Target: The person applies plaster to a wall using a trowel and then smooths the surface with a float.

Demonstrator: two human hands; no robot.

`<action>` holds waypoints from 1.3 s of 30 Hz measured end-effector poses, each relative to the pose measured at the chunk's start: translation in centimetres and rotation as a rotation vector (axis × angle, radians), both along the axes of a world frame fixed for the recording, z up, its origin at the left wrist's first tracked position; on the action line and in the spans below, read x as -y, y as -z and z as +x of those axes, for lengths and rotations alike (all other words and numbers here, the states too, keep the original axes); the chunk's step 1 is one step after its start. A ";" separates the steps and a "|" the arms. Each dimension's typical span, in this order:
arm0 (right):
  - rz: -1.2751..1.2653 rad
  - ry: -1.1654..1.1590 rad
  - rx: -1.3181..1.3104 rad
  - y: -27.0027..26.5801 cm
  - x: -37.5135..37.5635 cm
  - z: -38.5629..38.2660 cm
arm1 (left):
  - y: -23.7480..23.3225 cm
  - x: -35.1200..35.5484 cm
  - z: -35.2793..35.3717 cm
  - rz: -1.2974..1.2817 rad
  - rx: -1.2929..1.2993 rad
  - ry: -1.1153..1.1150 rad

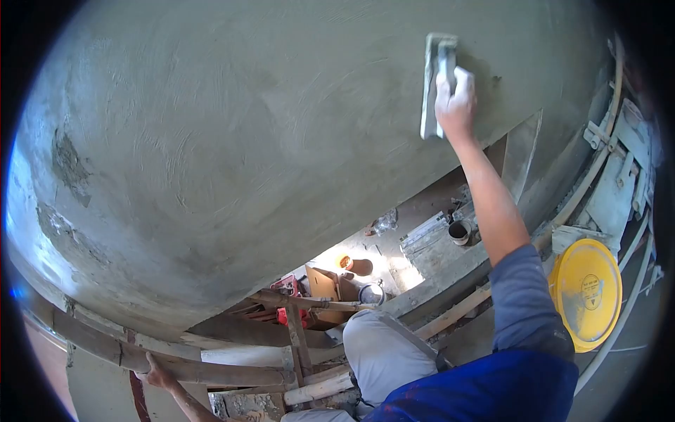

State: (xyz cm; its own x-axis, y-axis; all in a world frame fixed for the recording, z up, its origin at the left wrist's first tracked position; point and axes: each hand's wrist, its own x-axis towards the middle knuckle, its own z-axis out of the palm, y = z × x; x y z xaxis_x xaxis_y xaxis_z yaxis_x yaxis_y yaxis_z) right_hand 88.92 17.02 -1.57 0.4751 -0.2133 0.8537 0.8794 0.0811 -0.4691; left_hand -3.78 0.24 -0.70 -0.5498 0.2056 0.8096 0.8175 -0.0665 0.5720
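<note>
My right hand [455,105] is closed around the handle of a plastering float [429,91], held with its long side nearly upright against the grey plastered wall [267,119]. The wall carries curved stroke marks, with rough patches at the left. At the lower left, my left hand [159,373] grips a bamboo pole [211,371] that runs along the wall's bottom edge. Part of its fingers is hidden behind the pole.
A yellow bucket lid [589,292] stands at the right beside poles and pale boards [622,190]. Below, through the scaffold gap, show a dark bucket [371,293], an orange-brown container [360,267] and a small pot [460,232]. A wooden post [298,337] rises near my knee.
</note>
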 end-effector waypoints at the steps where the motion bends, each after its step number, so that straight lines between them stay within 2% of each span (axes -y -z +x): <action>1: -0.052 0.003 0.042 1.5 1.1 0.3 | -0.4 0.3 -0.8 -0.014 -0.004 0.017; 2: -0.093 0.008 0.087 2.4 1.7 1.3 | -0.7 0.0 -1.5 -0.011 -0.009 0.006; 3: -0.115 -0.153 -0.243 3.1 1.1 5.7 | -0.6 0.0 -2.1 -0.016 -0.012 -0.008; 5: 0.006 -0.559 -0.752 -2.6 3.5 6.1 | -0.7 0.2 -2.0 -0.027 -0.017 -0.017; 7: -0.004 -0.274 -0.396 -5.2 2.0 2.6 | -1.1 0.6 0.8 -0.024 -0.017 -0.007; 8: -0.041 -0.359 -0.258 -5.2 1.3 -0.7 | -1.1 0.5 2.1 -0.022 0.011 0.004; 9: 0.111 -0.035 0.184 -3.2 0.0 -2.0 | -1.2 0.7 3.1 -0.023 0.037 0.011; 11: -0.119 -0.062 0.090 0.9 1.8 -0.4 | -1.9 0.8 2.3 -0.012 0.034 0.001; 13: -0.172 -0.264 -0.421 3.6 1.9 7.7 | -1.0 0.3 0.5 0.003 0.013 -0.026; 15: -0.162 -0.245 -0.889 2.8 1.6 13.7 | -1.0 0.5 0.5 -0.009 0.021 -0.025; 17: -0.090 -0.209 -0.667 1.4 1.4 9.7 | -1.2 0.7 1.2 -0.020 0.027 -0.022; 18: -0.055 -0.224 -0.424 2.6 1.1 6.5 | -1.4 0.9 1.7 -0.023 0.032 -0.019; 19: 0.002 -0.108 -0.135 5.3 0.4 4.0 | -1.4 0.8 2.2 -0.023 0.039 -0.015; 21: -0.138 -0.087 -0.159 10.0 1.9 4.4 | -1.1 0.6 1.7 -0.010 0.017 0.002; 22: -0.150 -0.168 -0.410 11.1 2.2 7.4 | -1.2 0.6 1.3 -0.002 0.003 0.006; 23: -0.166 -0.249 -0.654 11.1 1.8 10.3 | -0.9 0.3 1.2 0.021 0.002 -0.012; 24: -0.128 -0.354 -0.782 9.3 2.0 10.3 | -1.0 0.1 0.9 0.032 -0.008 -0.028; 25: -0.044 -0.330 -0.776 7.8 1.9 8.8 | -1.0 0.2 0.8 0.034 -0.018 -0.044; 27: -0.066 -0.309 -0.439 8.6 2.4 3.2 | -1.7 0.9 2.6 -0.028 0.092 0.031; 29: -0.127 -0.137 -0.037 13.6 2.3 -1.7 | -1.2 0.9 3.1 -0.034 0.116 0.055; 31: -0.246 -0.159 -0.291 17.9 2.9 1.9 | -1.2 0.5 1.4 0.007 0.028 0.026; 32: -0.185 -0.186 -0.422 18.6 2.5 4.9 | -1.0 0.1 1.5 0.021 0.016 0.004; 33: -0.112 -0.349 -0.692 16.5 2.8 5.7 | -1.1 0.2 1.5 0.019 -0.003 -0.022; 34: -0.118 -0.327 -0.791 15.6 3.1 4.7 | -1.3 0.4 1.4 0.015 -0.021 -0.048; 35: -0.117 -0.301 -0.879 12.3 3.6 2.0 | -1.3 0.6 1.5 0.005 0.019 -0.041; 36: -0.117 -0.211 -0.543 14.5 1.8 0.6 | -1.5 0.8 1.6 -0.005 0.063 -0.033; 38: -0.146 -0.366 -0.261 15.7 2.2 -8.2 | -0.9 0.3 1.4 -0.005 0.077 -0.018; 39: -0.203 -0.315 -0.238 16.4 2.7 -8.2 | -0.7 0.4 0.9 0.001 0.038 -0.015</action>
